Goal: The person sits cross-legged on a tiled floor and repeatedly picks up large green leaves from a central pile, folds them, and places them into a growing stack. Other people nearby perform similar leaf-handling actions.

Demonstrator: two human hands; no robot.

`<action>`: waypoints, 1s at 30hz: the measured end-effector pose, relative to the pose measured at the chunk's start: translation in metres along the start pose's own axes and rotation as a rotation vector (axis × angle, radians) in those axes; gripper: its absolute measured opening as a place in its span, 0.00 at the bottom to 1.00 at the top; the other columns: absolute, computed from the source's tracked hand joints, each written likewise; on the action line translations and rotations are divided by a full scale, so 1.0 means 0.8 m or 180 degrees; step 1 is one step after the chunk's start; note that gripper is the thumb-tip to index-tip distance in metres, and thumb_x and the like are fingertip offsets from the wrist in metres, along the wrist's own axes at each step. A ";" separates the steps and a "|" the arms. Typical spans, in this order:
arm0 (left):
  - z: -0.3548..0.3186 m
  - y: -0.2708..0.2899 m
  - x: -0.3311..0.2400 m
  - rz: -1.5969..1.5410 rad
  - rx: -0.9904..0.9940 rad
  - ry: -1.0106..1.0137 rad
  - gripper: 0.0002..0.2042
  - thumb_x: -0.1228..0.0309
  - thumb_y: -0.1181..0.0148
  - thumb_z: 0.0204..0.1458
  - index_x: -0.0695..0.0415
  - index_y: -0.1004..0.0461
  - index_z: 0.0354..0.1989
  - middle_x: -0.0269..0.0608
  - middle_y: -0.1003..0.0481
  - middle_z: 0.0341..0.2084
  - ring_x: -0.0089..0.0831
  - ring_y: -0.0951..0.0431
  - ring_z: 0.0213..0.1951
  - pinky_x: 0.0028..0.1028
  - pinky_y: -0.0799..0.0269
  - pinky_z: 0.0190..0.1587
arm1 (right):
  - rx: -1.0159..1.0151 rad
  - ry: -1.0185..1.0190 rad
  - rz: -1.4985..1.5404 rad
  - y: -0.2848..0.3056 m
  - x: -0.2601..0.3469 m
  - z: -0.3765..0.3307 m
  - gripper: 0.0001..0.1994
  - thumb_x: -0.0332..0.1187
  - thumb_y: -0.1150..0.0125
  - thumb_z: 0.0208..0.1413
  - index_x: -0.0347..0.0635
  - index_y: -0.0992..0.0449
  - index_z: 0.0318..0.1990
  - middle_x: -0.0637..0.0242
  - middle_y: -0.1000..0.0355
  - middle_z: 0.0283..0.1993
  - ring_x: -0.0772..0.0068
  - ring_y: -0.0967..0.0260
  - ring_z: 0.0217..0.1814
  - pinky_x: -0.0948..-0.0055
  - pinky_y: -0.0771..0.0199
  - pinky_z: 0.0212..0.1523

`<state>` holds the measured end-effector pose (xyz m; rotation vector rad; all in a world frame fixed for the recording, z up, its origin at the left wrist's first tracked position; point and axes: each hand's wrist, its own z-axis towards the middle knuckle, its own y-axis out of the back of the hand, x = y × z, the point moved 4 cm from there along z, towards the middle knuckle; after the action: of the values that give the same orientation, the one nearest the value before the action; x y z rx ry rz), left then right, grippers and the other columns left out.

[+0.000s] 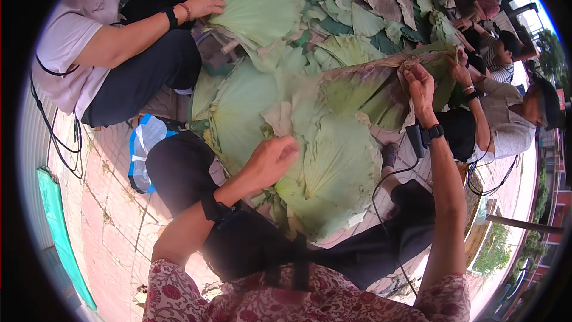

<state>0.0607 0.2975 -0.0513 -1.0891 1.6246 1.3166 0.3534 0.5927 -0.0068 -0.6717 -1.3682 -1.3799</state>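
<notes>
My left hand presses curled on the big green leaf across my lap. My right hand pinches a folded leaf's browned edge, raised over the leaf pile.

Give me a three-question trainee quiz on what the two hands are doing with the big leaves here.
1. True or false: the left hand rests on the large round pale green leaf lying across the lap.
2. Multiple choice: the right hand has its grip on A) a blue plastic bag, B) the edge of a browning, folded green leaf, C) a black cable.
3. Fill in: each of the person's wrists carries a ____ band.

Key
1. True: the left hand lies on that leaf, fingers curled.
2. B: its fingers pinch the leaf's raised edge.
3. Black: the black wrist band shows on the right arm, another on the left.
</notes>
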 end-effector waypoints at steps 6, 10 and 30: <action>-0.009 -0.019 -0.010 0.0554 0.0283 -0.0172 0.10 0.68 0.44 0.58 0.63 0.27 0.39 0.52 0.24 0.32 0.46 0.22 0.37 0.38 0.29 0.40 | -0.1146 0.0962 -0.1363 0.017 0.020 0.044 0.05 0.28 0.47 0.62 0.37 0.27 0.38 0.63 0.26 0.33 0.69 0.32 0.33 0.75 0.31 0.39; -0.008 -0.016 -0.019 0.0656 0.0312 -0.0181 0.10 0.68 0.45 0.58 0.63 0.28 0.39 0.52 0.26 0.31 0.52 0.25 0.36 0.42 0.31 0.39 | -0.1107 0.1063 -0.2311 0.000 -0.067 0.020 0.07 0.26 0.47 0.57 0.37 0.27 0.42 0.52 0.28 0.42 0.44 0.31 0.44 0.59 0.29 0.45; -0.002 0.004 -0.002 0.1142 -0.0071 0.0007 0.08 0.69 0.46 0.58 0.62 0.30 0.39 0.52 0.27 0.33 0.54 0.26 0.39 0.45 0.32 0.41 | 0.1785 -0.1035 -0.2230 -0.177 -0.134 -0.314 0.23 0.39 0.38 0.55 0.35 0.34 0.53 0.44 0.31 0.50 0.41 0.32 0.51 0.53 0.28 0.48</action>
<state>0.0579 0.2969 -0.0484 -0.8349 1.8715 1.5633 0.3242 0.3590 -0.2052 -0.0187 -2.2756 -1.3252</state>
